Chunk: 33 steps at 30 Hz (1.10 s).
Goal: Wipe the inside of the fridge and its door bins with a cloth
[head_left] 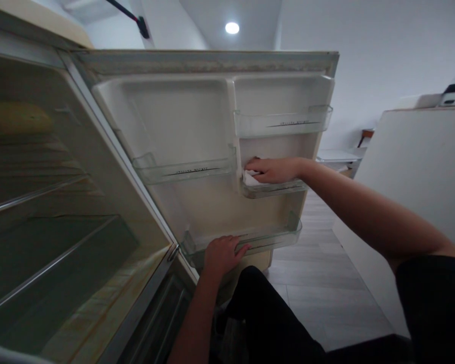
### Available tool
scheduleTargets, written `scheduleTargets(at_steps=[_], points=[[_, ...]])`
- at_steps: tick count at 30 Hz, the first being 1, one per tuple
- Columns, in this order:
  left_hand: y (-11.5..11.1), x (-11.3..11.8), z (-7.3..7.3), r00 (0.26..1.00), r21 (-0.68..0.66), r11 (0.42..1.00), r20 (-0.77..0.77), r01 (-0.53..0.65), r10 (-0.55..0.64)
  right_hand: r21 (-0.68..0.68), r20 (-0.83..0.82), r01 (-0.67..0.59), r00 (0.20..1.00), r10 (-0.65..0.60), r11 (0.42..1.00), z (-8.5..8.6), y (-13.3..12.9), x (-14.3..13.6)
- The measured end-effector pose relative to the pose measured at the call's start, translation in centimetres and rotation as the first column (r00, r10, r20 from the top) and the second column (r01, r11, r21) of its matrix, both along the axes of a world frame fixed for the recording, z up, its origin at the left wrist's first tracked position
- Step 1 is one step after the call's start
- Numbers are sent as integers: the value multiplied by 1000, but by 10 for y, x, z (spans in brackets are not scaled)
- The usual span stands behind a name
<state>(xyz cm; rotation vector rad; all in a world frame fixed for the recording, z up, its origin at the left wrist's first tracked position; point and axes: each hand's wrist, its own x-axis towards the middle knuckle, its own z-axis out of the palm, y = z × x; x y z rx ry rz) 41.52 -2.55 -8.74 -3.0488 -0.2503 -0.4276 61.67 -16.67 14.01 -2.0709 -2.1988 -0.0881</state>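
Observation:
An open fridge door (182, 111) shows its inner side with clear plastic shelves. My right hand (275, 170) presses a crumpled white cloth (252, 178) into the middle right door shelf (275, 190), its fingers bent over the cloth. Lower down, my left hand (223, 253) rests on the front rim of the bottom door shelf (275, 241), fingers apart and thumb pointing right. Nothing shows in the left hand.
At left is the fridge interior with glass shelves (53, 268) and brownish stains near its lower edge. A white cabinet (413, 202) stands at right on the grey floor (307, 273). My knee (254, 288) is below the door.

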Motion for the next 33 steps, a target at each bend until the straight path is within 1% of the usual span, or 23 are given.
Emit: scheduleTargets(at_steps=[3,6,8,10,12,13,15,17,18,19,21,22,23,24,25,26,28,30,31,33], points=[[0,0,0,1000,13,1000,2,0,0,-34,-4,18,1000,-18,999,-1,3,0],[0,1,-1,1000,19,1000,17,0,0,-58,-11,35,999,-36,998,3,-15,7],[0,1,-1,1000,20,1000,25,3,-3,-100,1,114,993,-114,988,5,-34,14],[1,1,-1,1000,19,1000,27,9,-9,-124,47,238,971,-234,963,6,-50,20],[1,0,-1,1000,15,1000,22,14,-14,-109,120,338,938,-325,935,6,-60,24],[2,0,-1,1000,14,1000,16,14,-15,-94,162,367,923,-350,925,6,-62,24],[1,-2,0,1000,13,1000,4,10,-10,-92,225,393,903,-365,915,6,-63,22],[1,-4,1,1000,11,1000,-3,8,-8,-85,234,405,896,-377,910,8,-63,18],[1,-4,1,1000,10,1000,-4,9,-9,-40,220,410,893,-393,911,10,-63,15],[0,-5,2,1000,8,1000,-2,10,-10,37,192,410,892,-409,911,11,-65,11],[0,-6,2,1000,3,1000,-3,11,-11,252,113,366,908,-403,896,13,-70,-2],[0,-5,2,1000,1,1000,-5,10,-10,350,77,321,926,-369,880,13,-73,-10],[0,-5,2,1000,1,1000,-6,6,-6,421,45,259,951,-305,869,11,-76,-19],[0,-4,2,1000,-1,1000,-8,3,-3,458,29,182,975,-219,870,7,-78,-30],[0,-4,2,1000,-6,1000,-11,3,-3,456,36,99,991,-130,885,2,-78,-40],[0,-3,2,1000,-13,1000,-12,2,-2,422,65,23,996,-56,906,-5,-76,-50],[-1,-1,2,1000,-28,1000,-10,0,0,302,176,-83,984,30,950,-21,-68,-66],[-1,0,3,1000,-36,999,-9,0,0,223,318,-99,948,24,970,-39,-56,-72],[-2,0,3,1000,-35,999,-9,0,-1,225,377,-86,926,-5,970,-48,-50,-71],[-2,1,4,1000,-27,1000,-11,7,-7,292,457,-50,885,-93,955,-63,-40,-66]])
